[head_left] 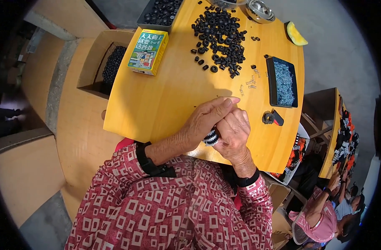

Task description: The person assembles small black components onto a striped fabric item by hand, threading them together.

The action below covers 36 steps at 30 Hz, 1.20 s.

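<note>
My left hand point(208, 118) and my right hand point(233, 132) meet over the near edge of the yellow table. Between them a black-and-white striped, rounded piece point(211, 138) shows below the left palm; the rest of it is covered. The right hand is curled into a fist around its end. Pressed against the right hand, the left has its thumb lying across the top, and its other fingers are mostly hidden. Just beyond the hands lie small clear coil-like pieces point(251, 83). To the right are a dark ring point(267, 118) and a red-and-black piece point(278, 118).
Many black parts point(221, 37) are heaped at the far middle. A green-yellow carton point(148, 52), black bin point(150, 25) and cardboard box point(90, 79) stand left. A black tray point(271, 89), metal bowl point(260, 10) and melon slice point(296, 34) lie right. Other people point(317, 216) sit farther right.
</note>
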Tool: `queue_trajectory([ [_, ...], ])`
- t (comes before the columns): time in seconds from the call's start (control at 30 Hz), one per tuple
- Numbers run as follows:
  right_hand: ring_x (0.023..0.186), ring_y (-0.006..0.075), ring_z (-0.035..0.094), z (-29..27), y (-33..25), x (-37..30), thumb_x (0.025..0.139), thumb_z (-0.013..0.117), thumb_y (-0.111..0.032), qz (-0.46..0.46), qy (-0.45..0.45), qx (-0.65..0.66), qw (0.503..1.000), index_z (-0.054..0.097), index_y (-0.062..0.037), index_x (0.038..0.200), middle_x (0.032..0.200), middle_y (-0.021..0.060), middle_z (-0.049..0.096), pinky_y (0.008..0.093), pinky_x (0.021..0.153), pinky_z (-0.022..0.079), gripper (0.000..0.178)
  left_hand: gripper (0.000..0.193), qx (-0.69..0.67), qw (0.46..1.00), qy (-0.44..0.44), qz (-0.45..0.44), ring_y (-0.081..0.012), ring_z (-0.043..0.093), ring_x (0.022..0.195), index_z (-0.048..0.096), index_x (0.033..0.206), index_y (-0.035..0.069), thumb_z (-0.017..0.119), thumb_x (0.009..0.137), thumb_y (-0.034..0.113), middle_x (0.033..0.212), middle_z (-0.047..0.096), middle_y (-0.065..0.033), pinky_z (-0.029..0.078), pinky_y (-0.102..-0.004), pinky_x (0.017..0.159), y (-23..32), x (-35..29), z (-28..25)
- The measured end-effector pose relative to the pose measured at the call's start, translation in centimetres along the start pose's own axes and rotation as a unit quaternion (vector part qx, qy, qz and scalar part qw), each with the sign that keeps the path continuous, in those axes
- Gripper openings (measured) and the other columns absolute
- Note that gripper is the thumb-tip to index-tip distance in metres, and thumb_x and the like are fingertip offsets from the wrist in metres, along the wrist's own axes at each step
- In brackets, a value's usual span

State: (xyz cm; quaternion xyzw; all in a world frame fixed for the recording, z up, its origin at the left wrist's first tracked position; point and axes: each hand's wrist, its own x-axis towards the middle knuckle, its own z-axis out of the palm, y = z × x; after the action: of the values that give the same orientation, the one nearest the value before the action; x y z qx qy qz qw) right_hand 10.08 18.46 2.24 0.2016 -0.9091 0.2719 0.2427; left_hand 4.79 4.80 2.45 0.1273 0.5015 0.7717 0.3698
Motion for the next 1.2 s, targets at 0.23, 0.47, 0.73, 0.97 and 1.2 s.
queue_trajectory([
  [0.23, 0.073, 0.0298, 0.054, 0.4, 0.1, -0.3, 0.066, 0.073, -0.014, 0.003, -0.003, 0.007, 1.000, 0.063, -0.0031, 0.077, 0.073, 0.0082, 0.053, 0.0399, 0.068, 0.042, 0.019, 0.052, 0.031, 0.998, 0.007, 0.045, -0.0158, 0.056, 0.116, 0.050, 0.139, -0.003, 0.038, 0.109, 0.039, 0.125, 0.061, -0.0131, 0.042, -0.0304, 0.105, 0.1, -0.2, -0.1],
  [0.47, 0.068, 0.0288, 0.052, -1.1, 0.8, 0.4, 0.068, 0.074, -0.014, 0.017, 0.025, -0.072, 0.997, 0.062, -0.0044, 0.081, 0.072, 0.0083, 0.049, 0.0398, 0.064, 0.040, 0.020, 0.032, 0.011, 0.998, 0.056, -0.029, -0.0123, 0.060, 0.110, 0.060, 0.124, 0.000, 0.056, 0.104, 0.025, 0.117, 0.065, -0.0065, 0.047, -0.0283, 0.099, 0.5, -0.4, -1.7],
  [0.73, 0.070, 0.0269, 0.050, -2.0, 0.4, -0.1, 0.065, 0.071, -0.011, 0.003, 0.011, -0.136, 0.991, 0.059, -0.0055, 0.082, 0.073, 0.0077, 0.046, 0.0392, 0.065, 0.039, 0.021, 0.028, 0.010, 1.000, 0.024, -0.005, -0.0092, 0.064, 0.097, 0.064, 0.121, -0.001, 0.068, 0.095, 0.007, 0.109, 0.068, -0.0037, 0.052, -0.0241, 0.088, -0.8, -1.1, -2.2],
  [0.97, 0.069, 0.0251, 0.049, -2.5, 0.7, -0.5, 0.063, 0.068, -0.008, -0.012, -0.015, -0.133, 0.991, 0.057, -0.0068, 0.078, 0.072, 0.0068, 0.044, 0.0378, 0.065, 0.039, 0.019, 0.025, 0.015, 0.999, 0.039, -0.008, -0.0095, 0.064, 0.095, 0.066, 0.115, -0.004, 0.069, 0.092, 0.005, 0.100, 0.069, -0.0048, 0.053, -0.0238, 0.085, -0.4, -1.5, -2.1],
  [1.2, 0.072, 0.0239, 0.052, -3.5, 0.3, -0.1, 0.064, 0.068, -0.006, -0.028, -0.095, -0.123, 0.987, 0.061, -0.0060, 0.081, 0.073, 0.0047, 0.047, 0.0371, 0.066, 0.040, 0.018, 0.023, 0.116, 0.993, 0.034, -0.011, -0.0063, 0.063, 0.088, 0.068, 0.111, -0.003, 0.071, 0.092, 0.008, 0.095, 0.070, -0.0002, 0.052, -0.0240, 0.080, -0.7, -1.5, -2.4],
])
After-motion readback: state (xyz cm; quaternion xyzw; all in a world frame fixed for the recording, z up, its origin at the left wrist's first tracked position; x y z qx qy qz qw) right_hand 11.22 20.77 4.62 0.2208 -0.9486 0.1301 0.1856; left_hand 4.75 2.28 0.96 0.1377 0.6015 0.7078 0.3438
